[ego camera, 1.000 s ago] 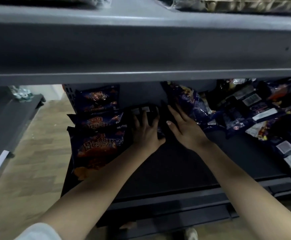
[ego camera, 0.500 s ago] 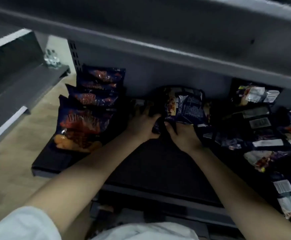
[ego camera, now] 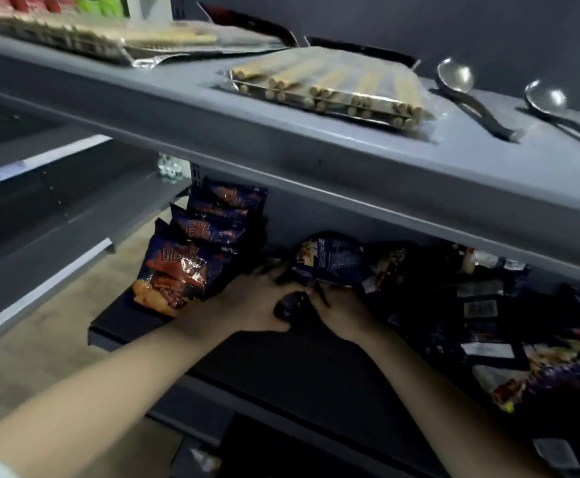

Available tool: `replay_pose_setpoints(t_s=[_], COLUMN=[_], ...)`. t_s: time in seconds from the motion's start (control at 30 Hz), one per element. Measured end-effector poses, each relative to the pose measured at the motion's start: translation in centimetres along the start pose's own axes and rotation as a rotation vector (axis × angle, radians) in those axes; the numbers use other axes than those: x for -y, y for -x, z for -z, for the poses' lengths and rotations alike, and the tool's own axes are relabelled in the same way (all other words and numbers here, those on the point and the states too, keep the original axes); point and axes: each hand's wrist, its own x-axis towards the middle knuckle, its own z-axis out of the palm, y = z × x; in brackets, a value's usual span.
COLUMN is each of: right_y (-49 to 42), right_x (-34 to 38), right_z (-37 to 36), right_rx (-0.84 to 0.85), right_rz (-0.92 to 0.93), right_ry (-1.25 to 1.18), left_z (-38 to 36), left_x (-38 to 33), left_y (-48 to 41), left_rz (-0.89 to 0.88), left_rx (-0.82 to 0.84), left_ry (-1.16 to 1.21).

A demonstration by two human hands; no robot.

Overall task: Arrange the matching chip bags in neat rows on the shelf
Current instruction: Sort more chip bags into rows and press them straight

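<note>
Both forearms reach in over the front edge of the dark lower shelf. The left hand and right hand meet at mid-shelf, each with fingers curled round the crumpled bottom end of one dark blue chip bag. The bag's long axis runs from the hands up and away toward the shelf back, top end farthest, and its back panel faces the camera; the white print there is too blurred to read. Just left of the hands stands a row of three matching bags, one behind another, fronts forward, with large red-orange characters that cannot be made out. To the right a loose pile of bags lies at mixed angles, white label patches up, crowding that side of the shelf. The upper shelf overhangs the bag's top. On it lie clear packs of wafer rolls and, farther right, two metal ladles
</note>
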Motion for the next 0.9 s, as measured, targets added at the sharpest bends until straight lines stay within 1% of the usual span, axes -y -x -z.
replay_pose_setpoints(t_s=[0.1, 0.17, 0.23, 0.33, 0.43, 0.5, 0.6, 0.67, 0.8, 0.87, 0.9], right_y=[0.1, 0.4, 1.0, 2.1, 2.5, 2.8, 3.2, 3.5, 4.5, 5.0, 5.2], right_x=[-0.2, -0.6, -1.1, -1.4, -1.5, -1.2, -0.2, 1.0, 3.5, 4.1, 4.3], right_z=[0.9, 1.2, 1.4, 1.3, 1.3, 1.2, 1.3, 1.6, 2.3, 2.4, 2.4], right_rx=[-0.062, -0.128, -0.151, -0.233, -0.276, -0.269, -0.343, -0.366, -0.302, -0.297, -0.290], right_rz=[0.071, 0.108, 0.112, 0.169, 0.194, 0.176, 0.205, 0.204, 0.051, -0.017, -0.046], right_ry=[0.032, 0.039, 0.011, 0.007, 0.034, 0.027, -0.009, -0.108, -0.603, -0.770, -0.833], left_z=[0.0, 0.0, 0.3, 0.8, 2.2, 3.5, 5.3, 6.6, 7.4, 7.4, 7.2], left_x=[-0.3, -0.3, -0.2, 0.1, 0.1, 0.3, 0.9, 1.3, 1.9, 1.9, 1.7], left_y=[0.5, 0.8, 1.2, 1.8, 2.0, 2.1, 2.2, 1.8, 0.9, 1.0, 1.2], left_rz=[-0.019, -0.071, -0.129, -0.178, -0.184, -0.105, 0.039, 0.152, 0.407, 0.456, 0.433], left_rx=[0.021, 0.009, -0.024, -0.063, -0.144, -0.156, -0.138, -0.132, -0.039, -0.014, -0.004], left_ry=[-0.071, -0.080, -0.083, -0.013, 0.213, 0.438, 0.801, 0.958, 1.074, 1.152, 1.168])
